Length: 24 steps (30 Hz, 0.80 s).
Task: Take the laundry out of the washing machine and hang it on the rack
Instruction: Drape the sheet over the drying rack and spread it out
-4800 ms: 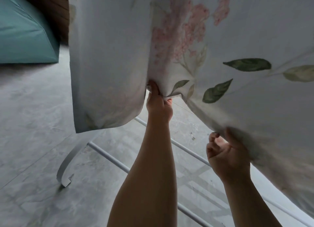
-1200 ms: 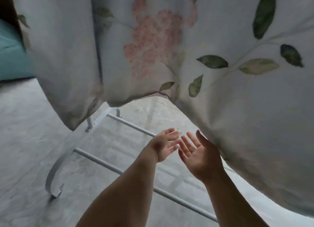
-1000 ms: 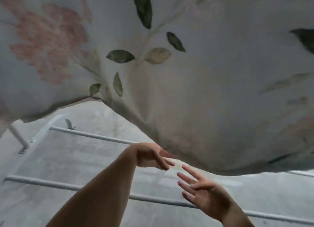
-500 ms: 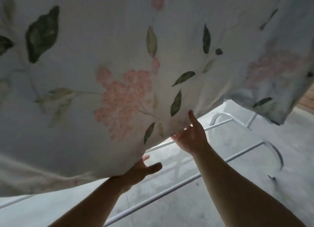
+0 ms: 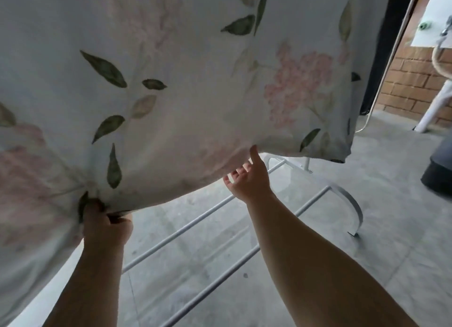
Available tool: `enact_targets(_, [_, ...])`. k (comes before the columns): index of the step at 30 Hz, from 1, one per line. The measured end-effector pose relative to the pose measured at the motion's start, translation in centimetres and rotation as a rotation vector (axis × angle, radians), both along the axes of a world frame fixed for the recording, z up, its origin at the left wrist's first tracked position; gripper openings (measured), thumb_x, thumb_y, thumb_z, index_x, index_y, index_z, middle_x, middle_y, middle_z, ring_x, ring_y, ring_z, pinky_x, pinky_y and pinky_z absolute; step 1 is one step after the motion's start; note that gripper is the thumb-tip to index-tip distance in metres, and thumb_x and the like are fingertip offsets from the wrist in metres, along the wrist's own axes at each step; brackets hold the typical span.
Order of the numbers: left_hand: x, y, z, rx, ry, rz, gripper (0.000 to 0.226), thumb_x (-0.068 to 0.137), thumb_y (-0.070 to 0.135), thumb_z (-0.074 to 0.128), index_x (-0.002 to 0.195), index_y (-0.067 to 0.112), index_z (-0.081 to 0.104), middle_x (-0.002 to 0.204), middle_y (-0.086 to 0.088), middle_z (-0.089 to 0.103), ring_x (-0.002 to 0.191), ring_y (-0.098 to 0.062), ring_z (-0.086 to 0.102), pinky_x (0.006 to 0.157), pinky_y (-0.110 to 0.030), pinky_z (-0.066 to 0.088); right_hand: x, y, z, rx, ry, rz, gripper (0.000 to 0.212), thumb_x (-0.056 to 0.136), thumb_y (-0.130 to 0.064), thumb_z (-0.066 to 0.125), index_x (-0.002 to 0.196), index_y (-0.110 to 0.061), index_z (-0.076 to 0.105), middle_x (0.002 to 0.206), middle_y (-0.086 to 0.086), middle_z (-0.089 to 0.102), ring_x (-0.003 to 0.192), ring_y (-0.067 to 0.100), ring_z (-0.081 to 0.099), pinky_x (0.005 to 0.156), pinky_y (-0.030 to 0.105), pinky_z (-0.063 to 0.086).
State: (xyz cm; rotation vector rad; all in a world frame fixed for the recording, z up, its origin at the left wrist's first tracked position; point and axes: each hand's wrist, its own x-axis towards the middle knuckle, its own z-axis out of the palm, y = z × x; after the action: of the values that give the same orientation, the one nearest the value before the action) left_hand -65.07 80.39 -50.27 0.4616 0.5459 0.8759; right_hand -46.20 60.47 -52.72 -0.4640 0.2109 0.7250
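A large white sheet printed with pink flowers and green leaves hangs over the drying rack and fills the upper view. My left hand grips a bunched fold of its lower hem at the lower left. My right hand reaches up under the hem further right; its thumb touches the cloth's edge and its fingers are spread behind it. The rack's white lower bars and curved foot show beneath the sheet. The top of the rack is hidden by the cloth.
Grey concrete floor lies below. A brick wall stands at the far right with a white slanted leg before it. A dark round object sits on the floor at the right edge. A thin white rack upright runs beside the sheet's right edge.
My left hand has closed on the sheet's hem at the lower left, where it was open under the cloth. My right hand stays at the hem with fingers spread. The view shifted slightly right.
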Motion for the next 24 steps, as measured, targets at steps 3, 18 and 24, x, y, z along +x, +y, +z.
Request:
enact_targets(3, [3.2,-5.7,-2.0,0.012,0.211,-0.132,0.055,0.091,0.056,0.055,0.137,0.026,0.055,0.131,0.006,0.059,0.125,-0.014,0.053,0.104,-0.027,0.040,2.0,-1.4,-0.3,-0.127,-0.077,-0.032,0.046,0.093,-0.053,0.057,0.128,-0.022,0.060,0.122,-0.001,0.065,0.122,0.021,0.057,0.111,0.041,0.037])
enact_targets(18, [16.0,-12.0,0.6,-0.119,0.378,-0.057,0.013,0.085,0.007,0.058,0.095,0.012,0.065,0.129,-0.017,0.061,0.130,-0.013,0.049,0.107,-0.010,0.022,10.1,-9.2,-0.1,0.187,0.040,-0.331,0.050,0.084,-0.054,0.069,0.123,-0.025,0.063,0.122,-0.006,0.068,0.117,0.014,0.060,0.108,0.038,0.040])
enact_targets(24, [18.6,-12.6,0.9,0.068,0.505,-0.166,0.033,0.089,0.005,0.034,0.096,0.021,0.062,0.127,0.010,0.058,0.125,-0.009,0.051,0.098,-0.026,0.040,14.5,-11.3,0.2,-0.011,0.129,-0.379,0.043,0.079,-0.063,0.070,0.100,-0.026,0.071,0.096,-0.008,0.077,0.098,0.014,0.070,0.096,0.043,0.053])
